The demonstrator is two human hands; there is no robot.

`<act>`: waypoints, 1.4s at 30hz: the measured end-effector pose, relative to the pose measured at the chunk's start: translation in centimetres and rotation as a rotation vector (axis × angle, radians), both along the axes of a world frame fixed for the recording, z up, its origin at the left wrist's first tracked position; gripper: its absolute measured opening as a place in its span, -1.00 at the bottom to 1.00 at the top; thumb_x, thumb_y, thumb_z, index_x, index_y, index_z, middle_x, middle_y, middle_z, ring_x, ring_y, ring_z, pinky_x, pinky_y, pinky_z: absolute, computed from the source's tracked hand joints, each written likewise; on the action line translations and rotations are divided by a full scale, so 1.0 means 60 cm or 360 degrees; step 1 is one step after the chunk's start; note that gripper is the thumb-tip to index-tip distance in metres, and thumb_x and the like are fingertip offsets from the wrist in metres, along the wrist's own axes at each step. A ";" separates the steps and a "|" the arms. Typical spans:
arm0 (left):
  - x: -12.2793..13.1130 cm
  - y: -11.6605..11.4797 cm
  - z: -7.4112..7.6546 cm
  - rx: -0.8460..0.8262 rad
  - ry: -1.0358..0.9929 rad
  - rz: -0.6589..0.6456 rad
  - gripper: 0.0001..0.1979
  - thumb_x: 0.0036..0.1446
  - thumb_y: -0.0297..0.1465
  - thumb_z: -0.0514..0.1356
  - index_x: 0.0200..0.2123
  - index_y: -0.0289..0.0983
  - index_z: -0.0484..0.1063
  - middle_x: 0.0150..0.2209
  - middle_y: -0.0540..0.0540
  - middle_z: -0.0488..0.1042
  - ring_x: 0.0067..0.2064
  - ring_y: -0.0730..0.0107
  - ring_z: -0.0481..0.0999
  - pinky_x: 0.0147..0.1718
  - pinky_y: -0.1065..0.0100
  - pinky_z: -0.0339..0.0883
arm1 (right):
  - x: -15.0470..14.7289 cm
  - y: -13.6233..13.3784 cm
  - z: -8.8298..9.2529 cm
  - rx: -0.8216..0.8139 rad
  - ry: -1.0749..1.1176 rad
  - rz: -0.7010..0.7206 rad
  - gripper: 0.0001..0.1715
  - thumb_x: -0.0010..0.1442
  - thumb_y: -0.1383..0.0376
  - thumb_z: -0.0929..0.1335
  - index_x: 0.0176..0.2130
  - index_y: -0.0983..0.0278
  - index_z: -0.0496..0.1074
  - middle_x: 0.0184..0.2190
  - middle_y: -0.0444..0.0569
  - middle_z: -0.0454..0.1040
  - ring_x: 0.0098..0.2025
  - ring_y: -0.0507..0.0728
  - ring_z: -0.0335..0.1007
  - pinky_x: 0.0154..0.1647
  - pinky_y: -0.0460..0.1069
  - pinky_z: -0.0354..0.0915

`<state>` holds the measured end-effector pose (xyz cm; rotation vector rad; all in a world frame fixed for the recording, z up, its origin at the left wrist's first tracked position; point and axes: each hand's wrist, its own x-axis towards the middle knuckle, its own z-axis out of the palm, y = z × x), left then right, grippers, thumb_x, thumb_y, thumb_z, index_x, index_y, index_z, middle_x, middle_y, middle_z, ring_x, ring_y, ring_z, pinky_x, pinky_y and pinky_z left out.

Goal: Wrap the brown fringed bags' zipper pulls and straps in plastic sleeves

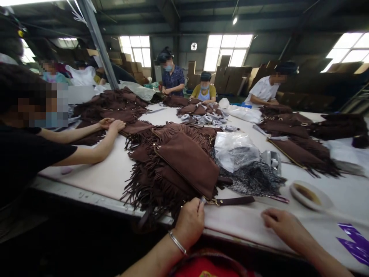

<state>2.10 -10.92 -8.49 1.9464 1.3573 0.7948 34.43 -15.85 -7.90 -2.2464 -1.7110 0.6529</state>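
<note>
My left hand [190, 220], with a silver bangle at its wrist, is closed at the table's front edge. Its thumb and finger pinch a small grey strip [203, 200] beside the gold clasp of a dark brown strap [236, 201]. Just behind it, a flat brown zip pouch [188, 161] rests on a heap of brown fringed bags [161, 173]. My right hand [284, 225] is over the table to the right, fingers curled together; whatever they hold, if anything, is hidden. The roll of tape [309, 195] lies beyond that hand.
Clear plastic [236, 148] lies on speckled dark cloth [253, 175], near a metal tape dispenser [271, 161]. Purple pieces [354, 242] are at the right. A co-worker's arms [89, 142] reach in from the left. More brown bags [300, 132] and grey rings [210, 119] lie farther back.
</note>
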 end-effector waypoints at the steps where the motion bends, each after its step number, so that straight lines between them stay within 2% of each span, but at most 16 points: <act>1: 0.000 -0.001 -0.001 0.0044 0.0066 -0.0003 -0.72 0.29 -0.31 -0.08 -0.41 -0.22 0.32 -0.47 -0.10 0.42 -0.44 0.34 0.36 -0.43 0.33 0.06 | -0.046 -0.006 0.015 0.0004 0.0244 0.0122 -0.70 0.11 0.15 0.28 -0.52 0.21 0.48 -0.55 -0.05 0.50 -0.44 0.16 0.40 -0.37 -0.01 0.22; 3: 0.002 -0.003 -0.003 0.0122 0.0177 0.0004 -0.72 0.29 -0.32 -0.09 -0.40 -0.22 0.33 -0.46 -0.12 0.42 -0.43 0.31 0.38 -0.43 0.32 0.08 | -0.136 -0.005 0.045 -0.0027 0.0656 0.0270 -0.60 0.17 0.06 0.25 -0.49 0.25 0.46 -0.57 -0.10 0.46 -0.50 0.09 0.33 -0.45 -0.06 0.17; 5: 0.004 -0.006 -0.007 0.0175 0.0234 0.0022 -0.72 0.29 -0.32 -0.09 -0.39 -0.22 0.33 -0.46 -0.14 0.43 -0.42 0.29 0.40 -0.43 0.32 0.10 | -0.209 0.011 0.065 0.0016 0.0893 0.0394 -0.60 0.17 0.08 0.26 -0.51 0.28 0.45 -0.59 -0.13 0.43 -0.51 0.04 0.28 -0.47 -0.09 0.15; 7: 0.003 -0.009 -0.012 0.0199 0.0261 0.0029 -0.72 0.30 -0.31 -0.09 -0.38 -0.22 0.33 -0.44 -0.15 0.44 -0.41 0.28 0.42 -0.42 0.32 0.13 | -0.256 0.033 0.072 0.0066 0.1024 0.0409 -0.62 0.15 0.12 0.28 -0.55 0.29 0.43 -0.63 -0.15 0.39 -0.56 0.00 0.22 -0.50 -0.11 0.12; 10: -0.001 -0.014 -0.015 0.0209 0.0313 0.0000 -0.71 0.30 -0.33 -0.10 -0.36 -0.24 0.34 -0.42 -0.16 0.47 -0.39 0.27 0.45 -0.42 0.31 0.17 | -0.290 0.065 0.063 0.0095 0.1073 0.0326 -0.61 0.11 0.12 0.30 -0.60 0.30 0.40 -0.67 -0.15 0.37 -0.61 -0.02 0.16 -0.55 -0.11 0.08; 14: -0.005 -0.017 -0.012 0.0220 0.0399 -0.0029 -0.69 0.31 -0.40 -0.16 -0.33 -0.26 0.34 -0.39 -0.19 0.49 -0.36 0.25 0.48 -0.39 0.30 0.22 | -0.301 0.083 0.047 0.0112 0.0925 0.0234 -0.59 0.07 0.09 0.33 -0.64 0.29 0.39 -0.70 -0.14 0.38 -0.59 0.01 0.22 -0.52 -0.10 0.11; 19: -0.004 -0.017 -0.017 0.0241 0.0494 -0.0066 -0.70 0.31 -0.41 -0.17 -0.28 -0.28 0.34 -0.35 -0.20 0.50 -0.33 0.22 0.50 -0.38 0.29 0.26 | -0.302 0.084 0.031 0.0086 0.0726 0.0050 -0.58 0.07 0.07 0.32 -0.65 0.27 0.40 -0.72 -0.13 0.41 -0.64 0.01 0.20 -0.57 -0.08 0.08; 23: -0.001 -0.018 -0.022 0.0238 0.0555 -0.0068 -0.70 0.31 -0.44 -0.17 -0.26 -0.30 0.34 -0.34 -0.22 0.50 -0.32 0.21 0.52 -0.38 0.30 0.29 | -0.307 0.085 0.019 0.0127 0.0586 -0.0009 -0.55 0.09 0.04 0.30 -0.66 0.25 0.40 -0.72 -0.12 0.41 -0.66 0.03 0.22 -0.57 -0.07 0.09; 25: -0.001 -0.020 -0.022 0.0218 0.0596 0.0005 -0.70 0.32 -0.41 -0.17 -0.16 -0.32 0.34 -0.35 -0.24 0.51 -0.34 0.21 0.53 -0.41 0.32 0.29 | -0.311 0.086 0.018 0.0159 0.0528 -0.0035 -0.55 0.08 0.04 0.30 -0.67 0.24 0.38 -0.72 -0.12 0.43 -0.64 0.04 0.26 -0.55 -0.07 0.12; 27: -0.004 -0.023 -0.019 0.0261 0.0643 0.0068 -0.67 0.32 -0.39 -0.15 0.03 -0.36 0.25 -0.33 -0.26 0.52 -0.34 0.19 0.54 -0.42 0.32 0.30 | -0.316 0.086 0.022 0.0175 0.0481 -0.0052 -0.55 0.08 0.05 0.30 -0.68 0.24 0.37 -0.72 -0.11 0.43 -0.61 0.06 0.29 -0.52 -0.06 0.13; 29: -0.008 -0.024 -0.016 0.0358 0.0685 0.0038 -0.64 0.31 -0.42 -0.13 0.13 -0.37 0.16 -0.30 -0.25 0.53 -0.32 0.19 0.54 -0.40 0.31 0.32 | -0.320 0.085 0.025 0.0183 0.0473 -0.0040 -0.55 0.08 0.06 0.29 -0.69 0.24 0.36 -0.72 -0.11 0.43 -0.58 0.07 0.32 -0.49 -0.06 0.14; 32: -0.014 -0.023 -0.010 0.0401 0.0741 -0.0060 -0.73 0.28 -0.48 -0.10 -0.04 -0.32 0.29 -0.31 -0.19 0.52 -0.33 0.22 0.52 -0.39 0.32 0.33 | -0.319 0.079 0.026 0.0145 0.0588 0.0000 -0.58 0.08 0.08 0.29 -0.66 0.26 0.40 -0.68 -0.09 0.46 -0.58 0.06 0.32 -0.48 -0.06 0.16; 34: -0.015 -0.021 -0.008 0.0330 0.0787 -0.0026 -0.79 0.25 -0.50 -0.08 -0.21 -0.30 0.34 -0.35 -0.18 0.50 -0.36 0.22 0.51 -0.42 0.32 0.31 | -0.315 0.073 0.023 0.0111 0.0687 0.0029 -0.64 0.06 0.12 0.29 -0.60 0.28 0.45 -0.64 -0.08 0.49 -0.60 0.04 0.29 -0.51 -0.07 0.14; 36: -0.014 -0.019 -0.008 0.0272 0.0782 -0.0006 -0.81 0.23 -0.50 -0.05 -0.29 -0.29 0.34 -0.39 -0.17 0.49 -0.38 0.22 0.50 -0.45 0.32 0.28 | -0.310 0.067 0.019 0.0095 0.0744 0.0038 -0.69 0.04 0.17 0.29 -0.56 0.29 0.48 -0.64 -0.09 0.48 -0.62 0.03 0.26 -0.54 -0.08 0.11; 39: -0.012 -0.019 -0.006 0.0232 0.0623 -0.0060 -0.80 0.24 -0.45 -0.06 -0.33 -0.29 0.34 -0.40 -0.19 0.48 -0.38 0.22 0.49 -0.44 0.32 0.24 | -0.306 0.061 0.017 0.0092 0.0764 -0.0010 -0.71 0.03 0.19 0.28 -0.55 0.29 0.49 -0.65 -0.09 0.47 -0.59 0.05 0.29 -0.53 -0.07 0.11; 42: -0.009 -0.021 -0.003 0.0128 0.0362 -0.0010 -0.73 0.28 -0.38 -0.08 -0.38 -0.28 0.34 -0.43 -0.18 0.46 -0.41 0.27 0.43 -0.43 0.31 0.17 | -0.304 0.059 0.015 0.0137 0.0766 0.0025 -0.71 0.03 0.20 0.29 -0.56 0.29 0.49 -0.57 -0.06 0.51 -0.47 0.09 0.37 -0.41 -0.06 0.18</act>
